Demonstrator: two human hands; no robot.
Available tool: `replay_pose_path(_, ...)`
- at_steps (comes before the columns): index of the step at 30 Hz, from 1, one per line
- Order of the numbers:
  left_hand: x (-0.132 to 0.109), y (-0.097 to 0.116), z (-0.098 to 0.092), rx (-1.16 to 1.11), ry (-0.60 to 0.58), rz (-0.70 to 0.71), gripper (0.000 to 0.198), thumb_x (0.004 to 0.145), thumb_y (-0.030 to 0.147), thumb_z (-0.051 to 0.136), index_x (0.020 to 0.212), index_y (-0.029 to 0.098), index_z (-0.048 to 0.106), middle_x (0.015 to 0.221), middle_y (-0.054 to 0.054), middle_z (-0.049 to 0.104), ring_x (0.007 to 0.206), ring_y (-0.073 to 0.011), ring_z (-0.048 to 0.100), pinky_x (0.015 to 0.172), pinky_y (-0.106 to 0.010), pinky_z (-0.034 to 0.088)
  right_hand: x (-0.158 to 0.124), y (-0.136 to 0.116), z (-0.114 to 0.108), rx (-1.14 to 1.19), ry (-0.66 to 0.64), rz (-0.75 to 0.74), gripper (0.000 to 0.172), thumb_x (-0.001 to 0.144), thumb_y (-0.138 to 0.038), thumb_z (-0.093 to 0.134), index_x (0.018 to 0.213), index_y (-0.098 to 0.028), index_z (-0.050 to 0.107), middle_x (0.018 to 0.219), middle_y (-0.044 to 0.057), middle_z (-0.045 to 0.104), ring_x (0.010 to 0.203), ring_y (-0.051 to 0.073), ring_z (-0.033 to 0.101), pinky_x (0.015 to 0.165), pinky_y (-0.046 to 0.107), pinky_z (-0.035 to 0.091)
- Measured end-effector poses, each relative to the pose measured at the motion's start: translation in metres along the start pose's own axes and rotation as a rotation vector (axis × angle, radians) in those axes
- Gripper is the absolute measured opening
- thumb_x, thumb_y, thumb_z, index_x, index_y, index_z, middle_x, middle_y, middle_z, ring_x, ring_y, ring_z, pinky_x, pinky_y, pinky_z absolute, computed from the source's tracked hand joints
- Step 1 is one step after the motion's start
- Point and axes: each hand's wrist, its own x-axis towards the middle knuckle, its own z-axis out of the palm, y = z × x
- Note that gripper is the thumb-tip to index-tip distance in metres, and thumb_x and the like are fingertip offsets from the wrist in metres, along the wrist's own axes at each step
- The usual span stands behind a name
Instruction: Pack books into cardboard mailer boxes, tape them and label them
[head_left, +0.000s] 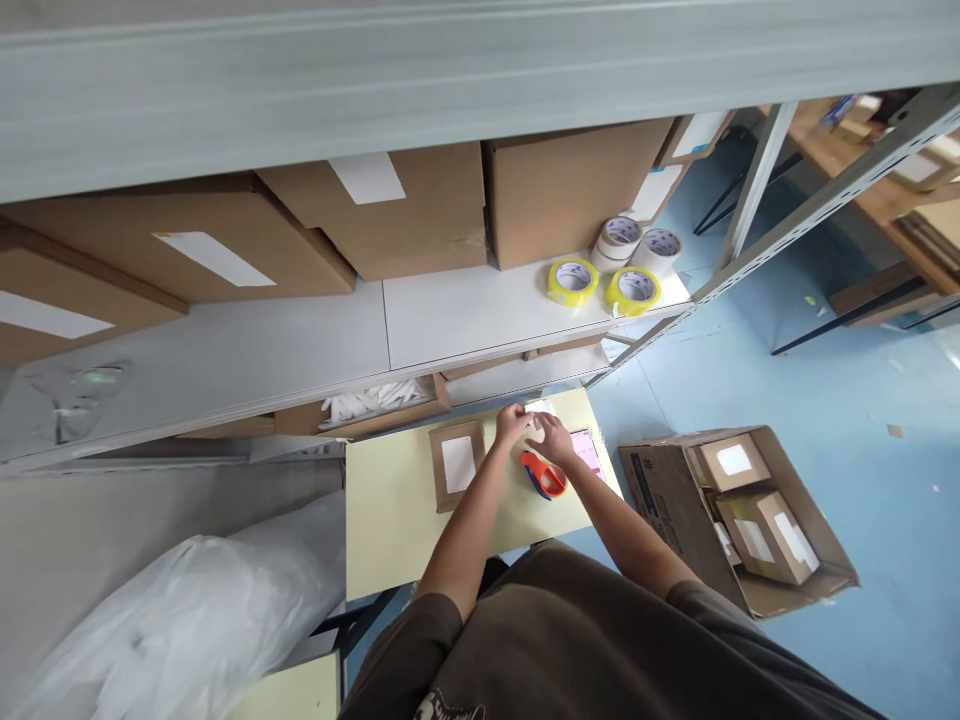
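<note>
Label sits at the table's far edge, pinched between left grip and right grip, fingers pressed together, exact hold partly hidden; tape dispenser lies just below, small box nearby.

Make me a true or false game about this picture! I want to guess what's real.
The left hand and right hand both touch a small white paper. True.

Two yellow tape rolls sit on the shelf. True.

The orange tape dispenser is on the floor. False: it lies on the pale yellow table.

The cardboard carton is shut. False: it is open, with small boxes inside.
</note>
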Motion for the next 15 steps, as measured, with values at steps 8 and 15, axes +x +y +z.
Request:
replay_pose_path(8, -0.007, 0.024, -0.014, -0.146, -0.191, -0.018, 0.054, 0.086, 0.070, 0.070, 0.090, 0.016, 0.075, 0.087, -0.010, 0.078, 0.077, -0.0201, 0.074, 0.072, -0.028, 0.057, -0.005, -0.009, -0.021, 0.085, 0.085, 0.262, 0.046, 0.110, -0.041, 0.037, 0.129, -0.020, 0.073, 0.119, 0.016, 0.076, 0.103, 0.031, 0.070, 0.094, 0.039, 0.054)
replay_pose_path(15, -0.019, 0.019, -0.022, 0.108, -0.141, -0.117, 0.028, 0.081, 0.040, 0.082, 0.081, 0.013, 0.077, 0.069, -0.006, 0.072, 0.079, -0.0243, 0.073, 0.072, -0.029, 0.055, -0.014, -0.015, -0.017, 0.080, -0.079, -0.054, 0.045, 0.091, -0.018, 0.060, 0.132, -0.028, 0.075, 0.133, 0.011, 0.072, 0.125, 0.030, 0.064, 0.109, 0.041, 0.052)
